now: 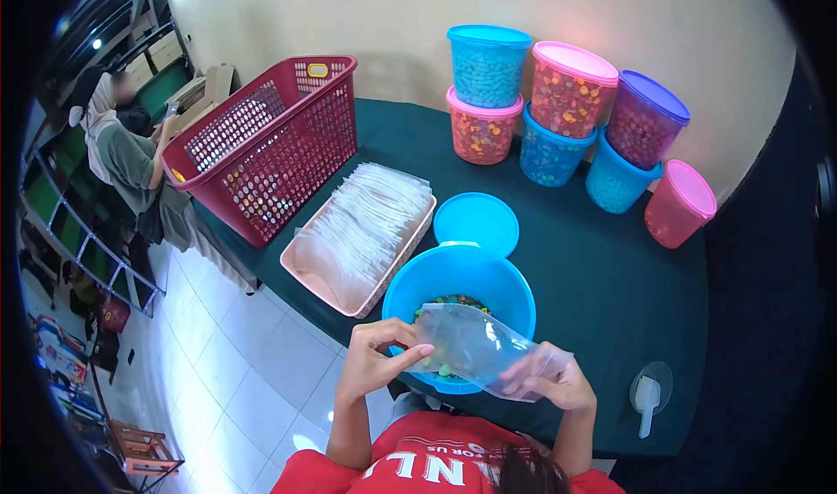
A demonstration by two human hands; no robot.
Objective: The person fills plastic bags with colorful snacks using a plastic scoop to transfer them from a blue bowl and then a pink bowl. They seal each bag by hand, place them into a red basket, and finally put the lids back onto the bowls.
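A clear plastic bag (475,341) is stretched between my two hands, above a blue bucket (410,280). My left hand (381,354) pinches one end of the bag between thumb and fingers. At the other end, my right hand (558,379) grips the bag, with some fingers seen through the film. Small colourful pieces (466,300) lie at the bottom of the bucket, partly hidden by the bag. Beyond the bucket lies a round blue lid (477,222). To its left, a pink basket (370,295) holds a thick stack of clear bags (370,215).
A tall maroon basket (288,141) stands at the back left of the green-covered table (593,302). Several lidded tubs, such as a blue one (488,71), are stacked at the back right. A white scoop (647,398) rests in a clear bowl. Another person (131,154) stands at left.
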